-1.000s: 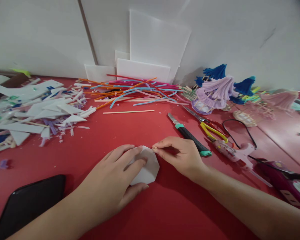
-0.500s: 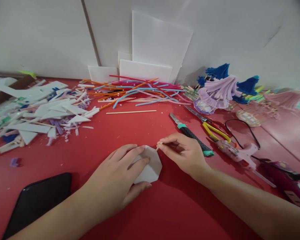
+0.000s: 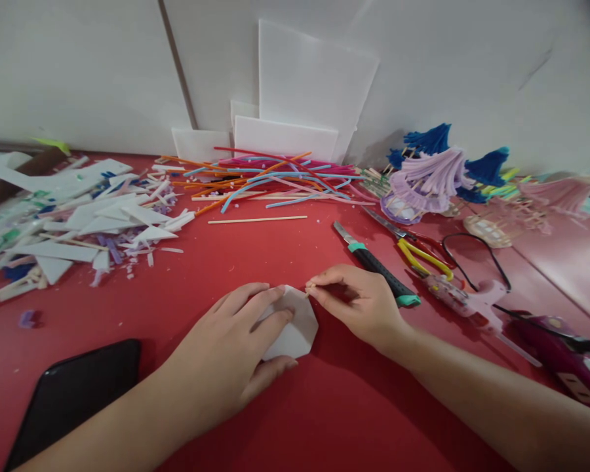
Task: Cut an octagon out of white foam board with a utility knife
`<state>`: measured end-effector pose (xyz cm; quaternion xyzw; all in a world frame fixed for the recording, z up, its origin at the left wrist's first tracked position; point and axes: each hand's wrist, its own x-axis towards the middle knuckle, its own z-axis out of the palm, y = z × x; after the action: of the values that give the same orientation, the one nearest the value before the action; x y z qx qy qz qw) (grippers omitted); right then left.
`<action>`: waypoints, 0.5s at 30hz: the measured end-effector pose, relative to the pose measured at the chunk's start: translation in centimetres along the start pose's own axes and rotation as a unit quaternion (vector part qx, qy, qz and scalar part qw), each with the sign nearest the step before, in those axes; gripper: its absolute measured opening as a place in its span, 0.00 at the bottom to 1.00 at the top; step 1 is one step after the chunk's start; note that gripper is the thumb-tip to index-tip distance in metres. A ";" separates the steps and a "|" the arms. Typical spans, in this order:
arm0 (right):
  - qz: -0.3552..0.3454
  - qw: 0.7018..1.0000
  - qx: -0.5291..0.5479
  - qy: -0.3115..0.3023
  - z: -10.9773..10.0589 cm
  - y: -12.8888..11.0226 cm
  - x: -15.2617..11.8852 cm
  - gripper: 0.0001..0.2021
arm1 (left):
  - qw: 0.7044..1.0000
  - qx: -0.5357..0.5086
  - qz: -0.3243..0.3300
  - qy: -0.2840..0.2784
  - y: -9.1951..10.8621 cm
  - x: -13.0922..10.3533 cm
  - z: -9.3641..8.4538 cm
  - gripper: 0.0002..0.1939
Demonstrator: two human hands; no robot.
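A white many-sided piece of foam board (image 3: 295, 334) lies on the red table. My left hand (image 3: 248, 337) is over its left part, fingers on top and thumb along the near edge, holding it against the table. At the far right corner of the piece, my right hand (image 3: 361, 298) pinches a short, thin wooden stick (image 3: 309, 292) between thumb and forefinger. The stick's lower end meets the board's edge; I cannot tell whether it goes in. A utility knife (image 3: 381, 265) with a black and green handle lies just beyond my right hand.
Foam scraps (image 3: 103, 216) are heaped at left, above a black phone (image 3: 78, 393). Pipe cleaners (image 3: 275, 177) and a loose wooden stick (image 3: 258, 219) lie at the back. To the right are yellow-handled pliers (image 3: 423, 255), a glue gun (image 3: 467, 301) and small carousel-like models (image 3: 427, 177).
My right hand has moved slightly left and down, bringing the stick's end to the board's corner. The left hand stays put.
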<state>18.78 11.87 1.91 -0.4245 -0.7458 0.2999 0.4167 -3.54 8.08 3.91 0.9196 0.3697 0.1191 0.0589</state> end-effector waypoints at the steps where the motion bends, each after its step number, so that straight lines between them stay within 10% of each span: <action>1: -0.013 1.000 -0.010 0.001 0.0 -0.1 0.0 0.02 | 1.000 -0.001 -0.002 -0.001 0.0 0.0 0.0 0.23; 15: -0.101 0.993 -0.063 -0.026 -0.2 -0.4 0.2 0.06 | 1.000 -0.008 -0.003 -0.007 0.0 -0.1 0.0 0.23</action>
<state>18.73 11.93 2.36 -0.3648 -0.8127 0.2196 0.3977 -3.62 8.03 3.90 0.9187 0.3711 0.1158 0.0695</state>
